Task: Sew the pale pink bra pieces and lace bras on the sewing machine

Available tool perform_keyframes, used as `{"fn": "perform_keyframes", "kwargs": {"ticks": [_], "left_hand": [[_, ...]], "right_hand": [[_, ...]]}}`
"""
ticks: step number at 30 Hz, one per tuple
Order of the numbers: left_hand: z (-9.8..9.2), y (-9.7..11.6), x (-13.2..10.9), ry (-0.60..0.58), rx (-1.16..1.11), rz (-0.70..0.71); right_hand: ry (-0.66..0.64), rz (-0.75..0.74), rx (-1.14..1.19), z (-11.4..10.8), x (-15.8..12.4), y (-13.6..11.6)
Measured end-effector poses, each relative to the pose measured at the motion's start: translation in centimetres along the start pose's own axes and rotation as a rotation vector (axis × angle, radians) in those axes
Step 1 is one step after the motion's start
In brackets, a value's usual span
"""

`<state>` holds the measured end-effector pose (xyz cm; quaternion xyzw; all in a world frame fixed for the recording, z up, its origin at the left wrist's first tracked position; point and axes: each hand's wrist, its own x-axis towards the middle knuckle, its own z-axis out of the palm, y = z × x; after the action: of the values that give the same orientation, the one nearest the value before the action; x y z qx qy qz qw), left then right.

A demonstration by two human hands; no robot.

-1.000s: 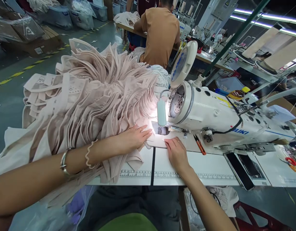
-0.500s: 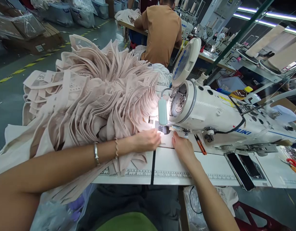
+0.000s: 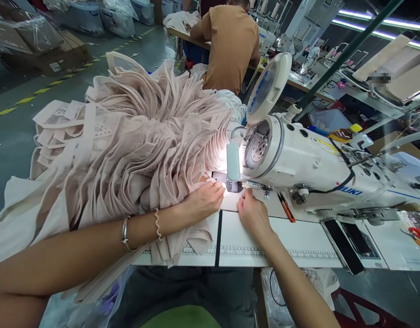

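Note:
My left hand (image 3: 206, 199) is closed, fingertips pinched together just left of the needle area of a white sewing machine (image 3: 299, 155). Bright lamplight washes out whatever is between them. Close to the presser foot on the other side, my right hand (image 3: 253, 212) has its fingers curled in; what they grip, if anything, is hidden. A big heap of beige fabric pieces (image 3: 128, 155), with layered edges and some lace, spreads left of the machine and lies under my left forearm. A pale green lamp (image 3: 233, 160) hangs over the needle.
Orange-handled snips (image 3: 286, 207) lie right of my right hand, beyond them a phone (image 3: 342, 246) and red-handled scissors (image 3: 417, 233). A ruler strip (image 3: 244, 251) runs along the table's front edge. Ahead, a person in a brown shirt (image 3: 230, 48) sits facing away.
My left hand has shifted slightly left, with its wrist turned and knuckles now more upward. My right hand has drawn a little left, its fingers more curled. The view has shifted slightly.

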<state>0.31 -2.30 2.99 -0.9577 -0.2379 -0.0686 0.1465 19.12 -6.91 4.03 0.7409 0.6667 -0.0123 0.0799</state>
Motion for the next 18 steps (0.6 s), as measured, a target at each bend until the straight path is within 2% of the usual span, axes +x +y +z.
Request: {"fn": "perform_keyframes", "kwargs": {"ticks": [5, 7, 9, 12, 15, 18], "left_hand": [[1.1, 0.1, 0.2, 0.084, -0.097, 0.063], [1.6, -0.1, 0.2, 0.088, -0.198, -0.022], [1.9, -0.3, 0.1, 0.119, -0.371, -0.171], [2.1, 0.4, 0.0, 0.282, -0.647, -0.334], [2.1, 2.1, -0.1, 0.336, -0.73, -0.268], [1.8, 3.4, -0.4, 0.239, -0.594, -0.139]], "right_hand": [[0.112, -0.044, 0.08, 1.1, 1.0, -0.9], [0.169, -0.049, 0.112, 1.6, 1.1, -1.1], [0.214, -0.063, 0.144, 2.1, 1.0, -1.1], [0.264, -0.095, 0.18, 2.5, 0.6, -0.9], [0.29, -0.123, 0.216, 2.7, 0.3, -0.8], [0.288, -0.136, 0.254, 2.5, 0.2, -0.8]]}}
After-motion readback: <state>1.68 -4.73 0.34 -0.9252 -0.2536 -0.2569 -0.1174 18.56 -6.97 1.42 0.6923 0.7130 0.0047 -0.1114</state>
